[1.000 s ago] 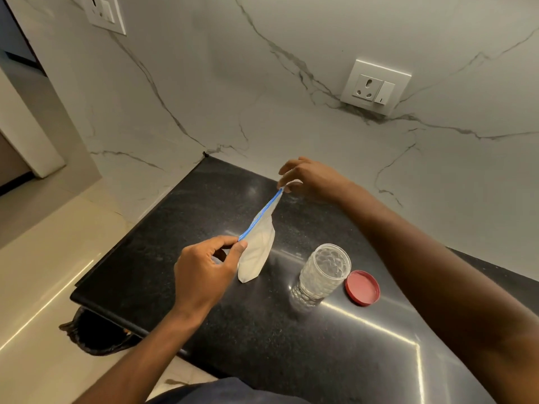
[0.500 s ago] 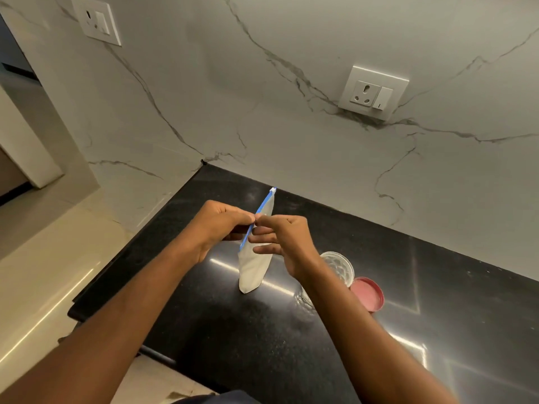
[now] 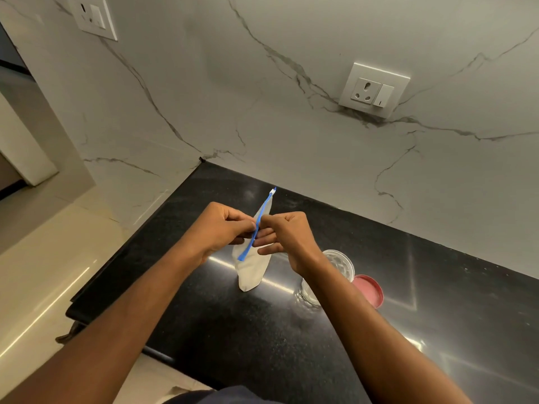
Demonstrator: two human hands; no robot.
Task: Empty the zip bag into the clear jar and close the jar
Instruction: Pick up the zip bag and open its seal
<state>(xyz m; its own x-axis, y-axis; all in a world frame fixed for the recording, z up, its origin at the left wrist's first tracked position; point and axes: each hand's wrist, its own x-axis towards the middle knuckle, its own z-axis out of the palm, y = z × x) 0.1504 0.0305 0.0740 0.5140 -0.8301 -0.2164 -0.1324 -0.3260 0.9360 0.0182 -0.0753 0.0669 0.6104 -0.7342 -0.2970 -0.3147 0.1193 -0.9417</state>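
A small whitish zip bag (image 3: 250,272) with a blue zip strip stands upright, its bottom resting on the black counter (image 3: 239,330). My left hand (image 3: 217,228) pinches one side of the strip near its middle, and my right hand (image 3: 287,236) pinches the other side. The white slider sits at the strip's far end. The clear jar (image 3: 339,262) stands uncovered just right of the bag, partly hidden behind my right wrist. Its red lid (image 3: 369,290) lies flat on the counter beside the jar. What the bag holds is not visible.
A marble wall rises behind the counter with a socket plate (image 3: 374,90) above the jar and another (image 3: 93,17) at the upper left. The counter's left edge drops to a pale floor (image 3: 38,287). A dark object (image 3: 68,335) shows below that edge.
My right hand came from the strip's far end to its middle, opposite my left hand. The bag stands more upright, and the view has tilted slightly.
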